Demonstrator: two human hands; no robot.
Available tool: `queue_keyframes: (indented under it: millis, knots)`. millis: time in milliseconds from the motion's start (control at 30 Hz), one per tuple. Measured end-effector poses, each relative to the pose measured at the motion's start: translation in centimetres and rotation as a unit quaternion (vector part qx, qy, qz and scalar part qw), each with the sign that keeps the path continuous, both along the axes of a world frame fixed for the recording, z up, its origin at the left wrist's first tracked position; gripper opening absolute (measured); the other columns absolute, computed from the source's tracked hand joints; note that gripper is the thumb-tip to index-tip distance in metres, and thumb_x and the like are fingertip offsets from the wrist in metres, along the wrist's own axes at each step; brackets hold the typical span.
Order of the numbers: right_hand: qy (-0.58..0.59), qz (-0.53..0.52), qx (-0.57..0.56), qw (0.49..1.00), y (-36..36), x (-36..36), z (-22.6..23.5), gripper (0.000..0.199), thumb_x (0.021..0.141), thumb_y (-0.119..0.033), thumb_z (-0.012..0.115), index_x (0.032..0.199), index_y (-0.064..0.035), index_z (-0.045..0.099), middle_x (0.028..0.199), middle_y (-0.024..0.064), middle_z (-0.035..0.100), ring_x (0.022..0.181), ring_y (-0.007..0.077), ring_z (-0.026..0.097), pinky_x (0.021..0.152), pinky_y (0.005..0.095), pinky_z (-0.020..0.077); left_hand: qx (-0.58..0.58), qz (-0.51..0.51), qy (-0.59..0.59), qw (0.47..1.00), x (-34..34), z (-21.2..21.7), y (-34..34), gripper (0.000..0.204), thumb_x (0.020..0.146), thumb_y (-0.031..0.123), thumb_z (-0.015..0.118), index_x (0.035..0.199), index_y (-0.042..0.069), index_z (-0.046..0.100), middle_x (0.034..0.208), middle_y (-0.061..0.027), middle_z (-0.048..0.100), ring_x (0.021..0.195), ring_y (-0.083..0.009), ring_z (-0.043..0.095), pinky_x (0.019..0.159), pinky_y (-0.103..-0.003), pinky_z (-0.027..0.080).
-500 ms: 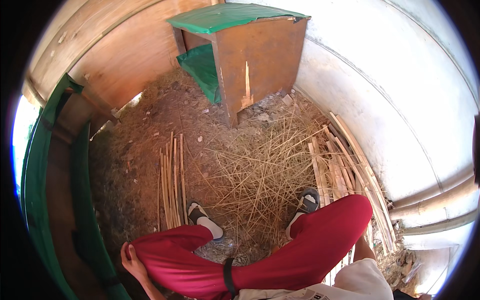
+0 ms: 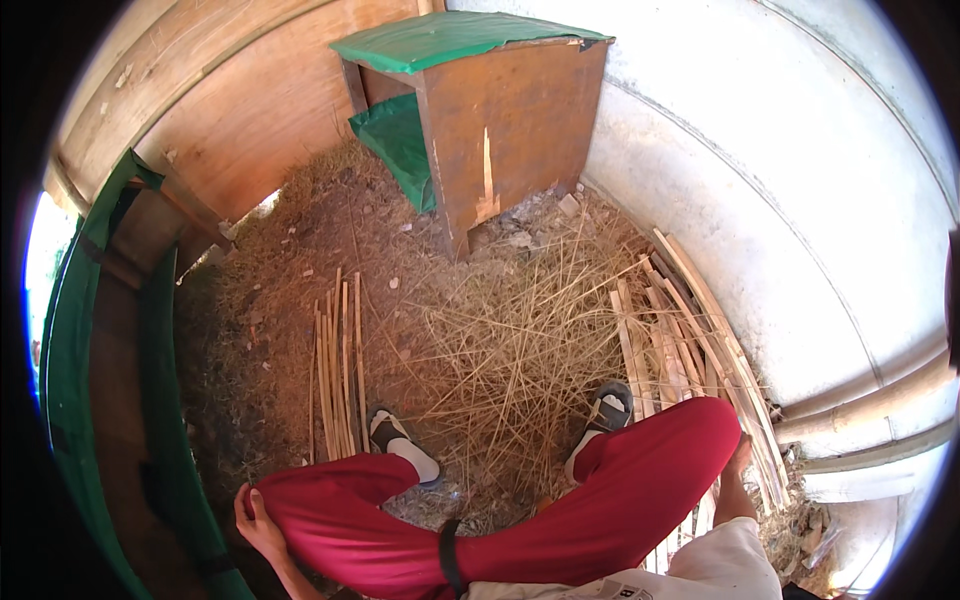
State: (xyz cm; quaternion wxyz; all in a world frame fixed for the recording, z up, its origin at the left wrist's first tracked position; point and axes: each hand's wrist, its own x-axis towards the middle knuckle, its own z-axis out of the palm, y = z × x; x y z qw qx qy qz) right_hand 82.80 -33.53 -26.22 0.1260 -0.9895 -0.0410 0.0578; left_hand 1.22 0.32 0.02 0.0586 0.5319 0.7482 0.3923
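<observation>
My left hand [image 2: 258,522] rests on the outer side of my left knee, in dark red trousers [image 2: 350,510]. Its thumb and fingers are apart and it holds nothing. Beside the outside of my right knee is my right hand [image 2: 738,462], mostly hidden behind the red cloth, so its fingers do not show. Long split wooden strips [image 2: 690,345] lie on the ground close to that hand, along the white wall. A smaller bundle of thin strips [image 2: 338,360] lies ahead of my left foot.
Dry straw and thin shavings [image 2: 520,350] cover the ground between my feet. A brown wooden cabinet [image 2: 520,130] with a green covered top stands at the far wall. Another green-covered wooden piece [image 2: 165,350] runs along the left. A white wall [image 2: 760,170] bounds the right.
My right hand has come up into view beside my right knee; before, only the forearm showed there. My left hand stays on the left knee. The view has shifted slightly.
</observation>
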Motion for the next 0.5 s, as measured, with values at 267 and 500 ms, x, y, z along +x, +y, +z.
queue_keyframes:
  millis: [267,500]
  knots:
    - [0.077,0.083,-0.087,0.99,-0.9,6.6,-0.4,0.053,0.079,-0.007,0.067,0.13,-0.0014,0.053,0.116,0.0248,0.064,0.111,0.0421,0.062,0.091,0.0496,0.0506,-0.001,0.009,0.013,1.0,0.3,0.4,0.5,0.038,0.095,0.026,0.061,0.116,-0.006,0.065,0.11,-0.019,0.068,0.103,-0.0284,0.062,0.096,-0.036,0.045]
    - [-0.022,-0.038,-0.132,0.99,1.7,2.6,0.5,0.047,0.087,-0.009,0.065,0.131,-0.0108,0.049,0.127,0.0187,0.056,0.098,0.0384,0.067,0.081,0.0489,0.0556,0.001,-0.009,0.005,1.0,-0.3,0.0,1.0,0.038,0.095,0.026,0.061,0.116,-0.006,0.064,0.108,-0.0186,0.068,0.1,-0.0276,0.063,0.094,-0.036,0.046]
